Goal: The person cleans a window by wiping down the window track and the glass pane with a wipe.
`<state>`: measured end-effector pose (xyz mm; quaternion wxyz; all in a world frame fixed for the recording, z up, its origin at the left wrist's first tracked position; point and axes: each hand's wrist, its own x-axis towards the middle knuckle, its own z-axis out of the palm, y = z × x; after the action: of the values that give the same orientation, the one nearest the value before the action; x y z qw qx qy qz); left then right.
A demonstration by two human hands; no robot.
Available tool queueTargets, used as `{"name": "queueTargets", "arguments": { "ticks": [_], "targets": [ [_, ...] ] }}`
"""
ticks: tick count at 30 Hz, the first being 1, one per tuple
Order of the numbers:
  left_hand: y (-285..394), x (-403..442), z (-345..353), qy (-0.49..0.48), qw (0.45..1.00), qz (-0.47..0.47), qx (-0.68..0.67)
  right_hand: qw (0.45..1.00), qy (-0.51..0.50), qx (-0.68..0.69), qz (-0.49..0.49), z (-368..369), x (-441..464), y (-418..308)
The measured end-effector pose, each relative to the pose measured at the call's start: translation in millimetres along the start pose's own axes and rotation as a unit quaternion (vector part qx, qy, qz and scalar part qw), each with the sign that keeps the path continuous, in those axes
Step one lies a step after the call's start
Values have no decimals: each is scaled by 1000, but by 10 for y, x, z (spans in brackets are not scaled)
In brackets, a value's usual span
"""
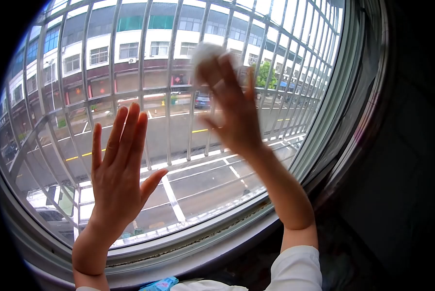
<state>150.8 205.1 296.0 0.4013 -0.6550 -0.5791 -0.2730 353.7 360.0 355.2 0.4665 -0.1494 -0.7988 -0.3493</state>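
A large window pane (178,213) fills most of the view. My left hand (118,157) lies flat against or very near the glass, fingers stretched upward and thumb out to the right, with nothing in it. Higher and to the right, my right hand (234,114) is raised to the pane and smeared by motion. Under its fingertips is a white wad of cloth or tissue (210,56), pressed towards the glass. Blur hides which material it is and exactly how the fingers grip it.
Metal security bars (170,97) stand beyond the pane, with a street and buildings behind. The window frame (319,140) curves along the right, and a sill (193,254) runs below. A blue printed packet or fabric piece (160,284) shows at the bottom edge.
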Motion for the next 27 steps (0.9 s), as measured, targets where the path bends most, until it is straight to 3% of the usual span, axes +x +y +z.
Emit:
{"name": "queueTargets", "arguments": {
  "ticks": [2,5,6,9,11,12,13,14,15,17,18,20,24,27],
  "targets": [
    [-17,1,-2,4,1000,5,-2,996,-67,-16,-53,88,-186,-360],
    [-43,-7,-13,5,1000,10,-3,993,-53,-69,-79,118,-295,-146],
    [-45,-11,-16,0,1000,10,-6,997,-38,-62,-17,101,-284,-8],
    [-40,-10,-16,2,1000,12,-13,987,112,-14,116,-6,-254,709],
    [-39,-10,0,1,1000,9,-17,964,185,-193,6,85,-538,1835],
    [-41,-13,9,2,1000,10,-21,971,163,-132,117,-47,-549,2066],
    [-44,-19,17,2,1000,9,-22,934,176,-11,311,-209,-487,2099],
    [-47,-21,24,5,1000,11,-23,899,198,69,385,-307,-475,2170],
    [-50,-18,32,10,1000,13,-24,890,224,93,385,-261,-496,2341],
    [-39,-21,39,10,1000,12,-27,908,209,59,359,-324,-329,1895],
    [-31,-25,44,9,1000,9,-28,931,152,15,332,-301,-294,1691],
    [-22,-30,52,10,1000,7,-27,978,151,-23,142,-129,-201,1186],
    [2,-13,19,7,1000,2,-17,997,-16,58,48,-201,-179,-16],
    [9,-10,-17,-8,1000,-1,-23,999,-44,30,0,-158,-253,-83]
  ]
}}
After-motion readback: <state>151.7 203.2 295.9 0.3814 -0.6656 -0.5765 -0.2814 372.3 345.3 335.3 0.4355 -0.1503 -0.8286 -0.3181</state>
